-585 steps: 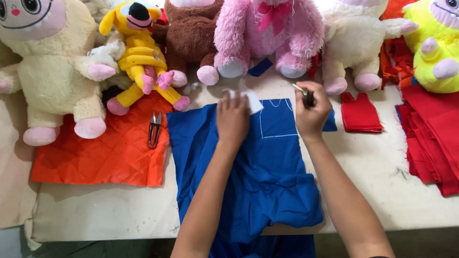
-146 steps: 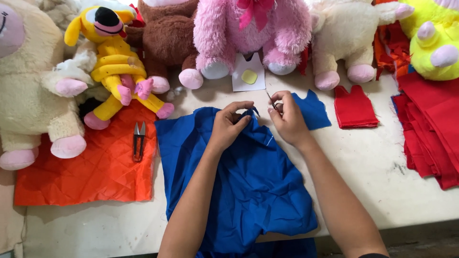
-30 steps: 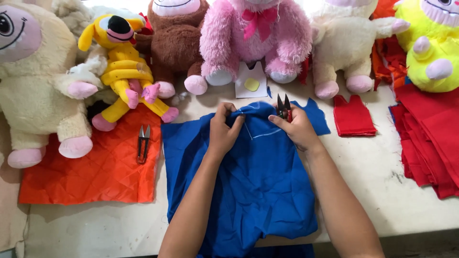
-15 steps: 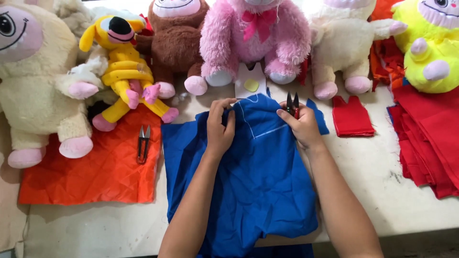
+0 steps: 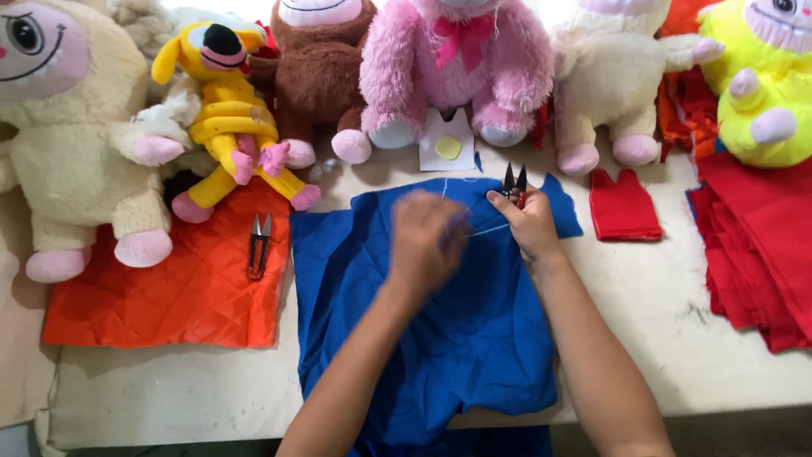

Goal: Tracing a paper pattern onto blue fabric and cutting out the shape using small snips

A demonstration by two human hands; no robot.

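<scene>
A blue cloth (image 5: 440,322) lies flat on the pale worktop (image 5: 668,313) and hangs over its near edge. Both hands rest on the top part of the cloth. The left hand (image 5: 425,241) looks blurry, so I cannot tell if its grip is clenched or loose. The right hand (image 5: 529,222) is closed around small black thread snips (image 5: 514,180), and their tips point away from the person. A thin white thread (image 5: 486,230) runs between the two hands.

To the left, an orange quilted cloth (image 5: 161,292) lies beside the blue one, with a second pair of snips (image 5: 258,245) on it. A small red cloth piece (image 5: 624,206) lies to the right, near a pile of red cloth (image 5: 761,254). Soft toys sit along the far side: a cream one (image 5: 76,144), a yellow one (image 5: 233,127), a brown one (image 5: 313,80), a pink one (image 5: 452,72), and more. A white card with a yellow dot (image 5: 447,144) lies by the pink toy's feet.
</scene>
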